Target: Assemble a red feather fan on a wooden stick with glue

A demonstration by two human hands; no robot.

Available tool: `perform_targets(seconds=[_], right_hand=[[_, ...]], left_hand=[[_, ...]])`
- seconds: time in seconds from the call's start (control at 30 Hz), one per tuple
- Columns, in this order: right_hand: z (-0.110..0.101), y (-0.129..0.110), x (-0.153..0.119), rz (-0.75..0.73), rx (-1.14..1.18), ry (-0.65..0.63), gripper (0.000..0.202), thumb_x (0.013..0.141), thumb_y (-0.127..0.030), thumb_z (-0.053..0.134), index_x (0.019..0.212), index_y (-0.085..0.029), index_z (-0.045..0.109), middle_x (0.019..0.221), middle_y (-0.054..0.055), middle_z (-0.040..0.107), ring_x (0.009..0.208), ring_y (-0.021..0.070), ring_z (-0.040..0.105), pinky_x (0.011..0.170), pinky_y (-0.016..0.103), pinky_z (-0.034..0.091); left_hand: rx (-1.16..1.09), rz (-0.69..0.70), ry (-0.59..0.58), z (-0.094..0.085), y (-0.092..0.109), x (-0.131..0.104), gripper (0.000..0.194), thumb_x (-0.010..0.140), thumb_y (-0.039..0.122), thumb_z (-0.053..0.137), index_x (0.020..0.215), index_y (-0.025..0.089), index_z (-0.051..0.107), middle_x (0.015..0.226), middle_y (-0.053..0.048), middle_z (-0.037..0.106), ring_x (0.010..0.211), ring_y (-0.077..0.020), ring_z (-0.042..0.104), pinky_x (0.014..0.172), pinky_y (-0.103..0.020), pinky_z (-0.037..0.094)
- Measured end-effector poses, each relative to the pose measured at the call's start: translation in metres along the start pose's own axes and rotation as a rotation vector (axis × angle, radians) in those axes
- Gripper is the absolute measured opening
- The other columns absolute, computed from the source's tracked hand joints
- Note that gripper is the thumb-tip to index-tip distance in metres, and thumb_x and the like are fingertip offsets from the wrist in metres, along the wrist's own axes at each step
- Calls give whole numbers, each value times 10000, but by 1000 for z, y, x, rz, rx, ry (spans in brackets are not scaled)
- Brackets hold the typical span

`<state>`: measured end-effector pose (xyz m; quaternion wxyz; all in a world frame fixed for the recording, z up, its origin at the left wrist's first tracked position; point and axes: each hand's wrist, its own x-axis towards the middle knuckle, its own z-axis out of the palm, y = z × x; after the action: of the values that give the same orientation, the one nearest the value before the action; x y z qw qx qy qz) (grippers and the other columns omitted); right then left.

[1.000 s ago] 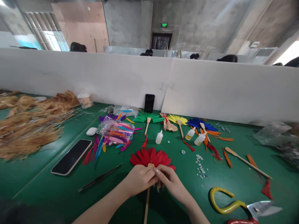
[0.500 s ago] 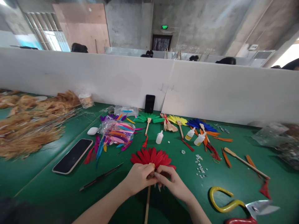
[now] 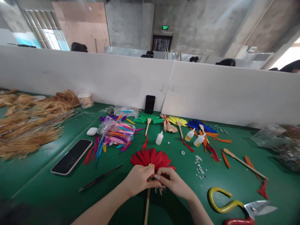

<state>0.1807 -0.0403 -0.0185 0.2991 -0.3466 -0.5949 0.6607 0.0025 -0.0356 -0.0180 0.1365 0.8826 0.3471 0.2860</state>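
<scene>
A red feather fan (image 3: 153,157) lies on the green table in front of me, its wooden stick (image 3: 147,206) pointing towards me. At the top of the stick, where the feathers meet, my left hand (image 3: 140,178) is closed round the wooden head. My right hand (image 3: 172,181) meets it from the right, thumb and fingers pinched together at the same spot. Whatever the right fingers hold is too small or hidden to name. Beyond the fan stands a small white bottle (image 3: 159,137). White beads (image 3: 199,165) are scattered right of the fan.
Scissors (image 3: 249,209) lie at the front right, tweezers (image 3: 100,177) and a phone (image 3: 71,157) to the left. Green (image 3: 149,118), yellow (image 3: 177,121) and blue (image 3: 201,125) fans are farther back, with two more glue bottles. Bagged feathers (image 3: 118,132) and brown fibres (image 3: 30,125) lie left.
The view has shifted very slightly. My right fingers have shifted a little at the fan's head, while the fan stays where it was.
</scene>
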Motion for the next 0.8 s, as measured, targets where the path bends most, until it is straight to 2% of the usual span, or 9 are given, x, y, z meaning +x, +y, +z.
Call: perform_targets(seconds=[0.13, 0.23, 0.33, 0.6, 0.8], right_hand=[[3, -1, 0, 34, -58, 64, 343, 854, -488, 480, 728, -169, 497, 607, -46, 469, 502, 81, 470, 495, 207, 408], [3, 1, 0, 36, -125, 120, 369, 874, -524, 407, 738, -186, 465, 625, -47, 451, 496, 84, 470, 482, 208, 401], [2, 6, 0, 13, -155, 156, 378, 890, -530, 360, 724, -199, 436, 613, -52, 432, 491, 84, 442, 485, 208, 392], [3, 14, 0, 9, -209, 257, 342, 905, -513, 340, 767, -213, 429, 572, -61, 405, 471, 94, 392, 459, 212, 339], [2, 8, 3, -46, -305, 289, 371, 914, -504, 319, 691, -213, 377, 572, -57, 381, 506, 100, 375, 498, 216, 332]], left_hand=[[-11, 22, 44, -2, -1, 0, 370, 883, 459, 437, 650, 174, 472, 543, 35, 528, 466, -85, 489, 454, -198, 328], [-45, 4, 34, -5, 0, 1, 314, 889, 388, 465, 660, 174, 469, 551, 44, 540, 461, -75, 493, 461, -184, 345], [-32, 9, 28, -5, 1, 1, 301, 873, 384, 498, 659, 174, 471, 551, 43, 546, 459, -79, 498, 460, -187, 344], [15, 27, 1, -1, -2, 0, 306, 891, 356, 466, 644, 176, 474, 540, 30, 549, 449, -89, 510, 452, -198, 342], [80, 61, 5, -1, -1, 1, 330, 905, 366, 434, 640, 176, 482, 526, 18, 550, 446, -101, 518, 436, -214, 326]])
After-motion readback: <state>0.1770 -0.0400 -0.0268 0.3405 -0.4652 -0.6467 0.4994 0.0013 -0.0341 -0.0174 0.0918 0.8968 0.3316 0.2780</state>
